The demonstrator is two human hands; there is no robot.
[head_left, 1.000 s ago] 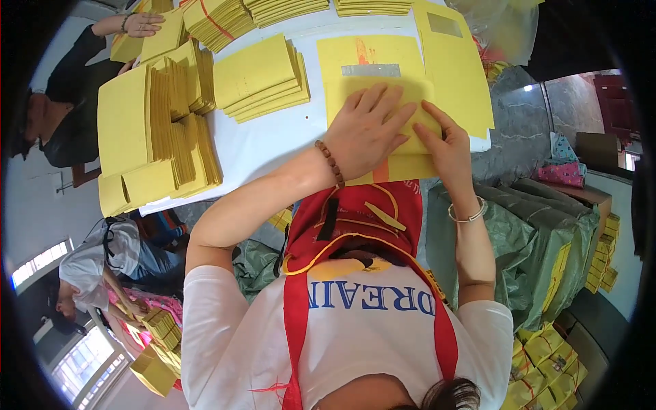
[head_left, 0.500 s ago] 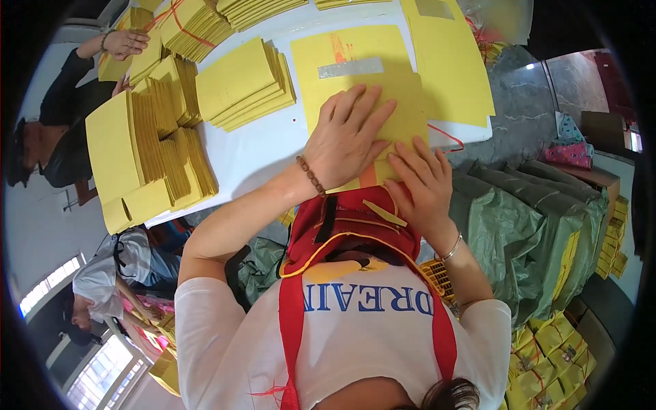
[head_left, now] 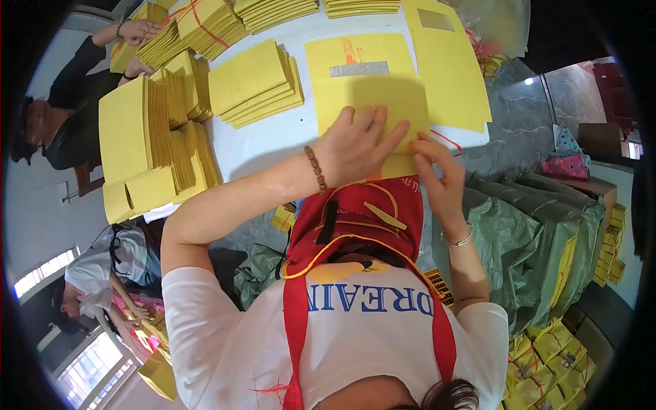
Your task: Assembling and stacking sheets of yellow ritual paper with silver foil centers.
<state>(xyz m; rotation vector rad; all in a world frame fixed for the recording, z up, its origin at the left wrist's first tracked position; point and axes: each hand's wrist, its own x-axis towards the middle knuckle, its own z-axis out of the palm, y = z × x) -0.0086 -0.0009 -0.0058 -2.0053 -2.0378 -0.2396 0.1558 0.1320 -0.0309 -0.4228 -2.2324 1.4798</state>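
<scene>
A yellow paper piece [head_left: 372, 92] lies on top of a larger yellow sheet [head_left: 376, 49] with a grey strip and orange smears, at the table's near edge. My left hand [head_left: 359, 147] rests on the paper piece, palm down with its fingers spread. At the paper's right edge is my right hand [head_left: 441, 174], its fingers bent and its thumb and fingertips apart. Whether its fingertips touch the paper is hard to tell. Just below both hands is the red apron [head_left: 352, 225] I wear.
Stacks of yellow envelopes [head_left: 249, 78] stand left on the white table [head_left: 253, 143]. More yellow sheets [head_left: 451, 75] lie at the right. Green-wrapped bundles [head_left: 512, 239] stand on the floor at right. A co-worker's hand [head_left: 140, 31] handles envelopes at far left; another person sits lower left.
My left hand has slid slightly down and right on the paper. My right hand has shifted right, its fingers now bent at the paper's edge instead of laid over it. The whole view has shifted slightly.
</scene>
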